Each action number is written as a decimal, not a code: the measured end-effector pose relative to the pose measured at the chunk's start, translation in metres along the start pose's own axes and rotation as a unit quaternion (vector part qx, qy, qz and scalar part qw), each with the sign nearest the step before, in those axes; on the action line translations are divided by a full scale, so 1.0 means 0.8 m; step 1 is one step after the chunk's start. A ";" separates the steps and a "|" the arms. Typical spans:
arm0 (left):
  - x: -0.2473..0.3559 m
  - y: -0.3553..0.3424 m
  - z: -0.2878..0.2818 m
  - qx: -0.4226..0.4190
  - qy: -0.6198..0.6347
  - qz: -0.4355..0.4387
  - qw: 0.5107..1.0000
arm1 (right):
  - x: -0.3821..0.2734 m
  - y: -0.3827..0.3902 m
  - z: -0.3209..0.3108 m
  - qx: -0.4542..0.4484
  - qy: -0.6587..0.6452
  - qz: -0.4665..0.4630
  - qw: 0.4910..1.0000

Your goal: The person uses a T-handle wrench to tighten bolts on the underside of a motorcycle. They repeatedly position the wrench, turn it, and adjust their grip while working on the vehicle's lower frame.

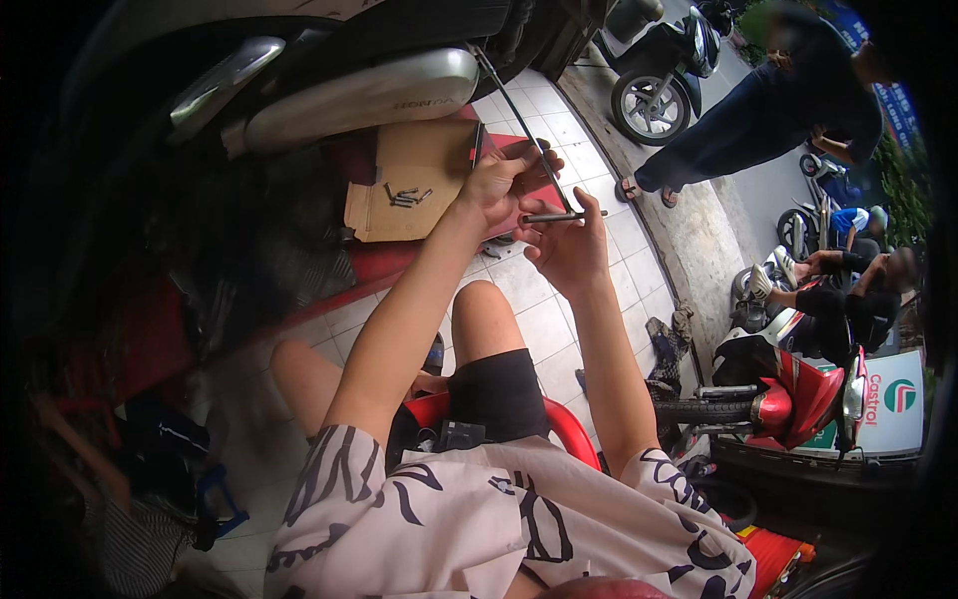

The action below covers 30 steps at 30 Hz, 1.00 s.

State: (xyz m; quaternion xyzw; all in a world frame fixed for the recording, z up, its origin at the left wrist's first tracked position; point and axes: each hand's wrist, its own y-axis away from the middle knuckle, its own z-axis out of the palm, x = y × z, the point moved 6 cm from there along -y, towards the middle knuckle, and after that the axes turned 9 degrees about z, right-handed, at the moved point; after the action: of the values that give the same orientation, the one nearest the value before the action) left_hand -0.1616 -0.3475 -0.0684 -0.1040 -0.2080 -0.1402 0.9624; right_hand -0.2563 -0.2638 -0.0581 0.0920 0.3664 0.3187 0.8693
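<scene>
Red plastic stool (pixel 564 424) nearest, under bent knees; above them, right hand (pixel 569 250) pinching thin metal rod (pixel 564 216) level, left hand (pixel 499 182) closed on its near end; beyond, loose bolts (pixel 404 197) on cardboard sheet (pixel 409 185) below silver scooter panel (pixel 364 95)

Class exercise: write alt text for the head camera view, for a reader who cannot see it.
A seated person's left hand and right hand hold a thin metal rod together above a white tiled floor. Beyond them, small bolts lie on a cardboard sheet beside a silver scooter.
</scene>
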 end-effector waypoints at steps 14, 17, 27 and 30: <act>0.007 -0.004 -0.029 -0.016 -0.111 0.043 0.993 | -0.048 0.010 0.067 0.201 0.698 -0.424 0.540; 0.018 0.006 -0.069 0.000 -0.183 0.041 0.982 | -0.052 -0.005 0.054 0.059 0.435 -0.387 0.810; 0.076 0.109 -0.250 0.092 -0.900 0.008 0.425 | -0.025 -0.030 0.025 -0.024 -0.160 -0.074 0.984; 0.076 0.093 -0.237 0.094 -0.879 0.027 0.467 | -0.025 -0.026 0.021 0.017 -0.107 -0.087 0.990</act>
State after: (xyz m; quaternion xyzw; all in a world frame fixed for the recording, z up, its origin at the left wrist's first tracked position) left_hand -0.0149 -0.3403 -0.2215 -0.0867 -0.9532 0.0716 0.2805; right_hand -0.2450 -0.2915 -0.0426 0.1080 0.2829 0.2243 0.9263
